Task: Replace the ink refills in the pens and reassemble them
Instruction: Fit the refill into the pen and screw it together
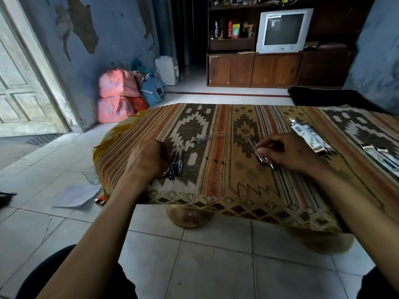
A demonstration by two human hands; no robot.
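Head view: my right hand (287, 153) pinches a clear pen (256, 151) between thumb and curled fingers, its dark tip end pointing toward the near edge of the low table (237, 203), just above the patterned cloth (220, 169). A small metal part (271, 165) lies on the cloth touching or just beside that hand; I cannot tell which. My left hand (149, 157) rests with fingers curled down on a bundle of dark pens (175, 164) near the table's left edge; whether it grips them I cannot tell. Between my hands, farther in, lies a blurred clear barrel or refill (207, 138). Refill packets (311, 135) lie toward the right edge. On the floor left of the table sit a glass (92, 175) and a paper (75, 196).
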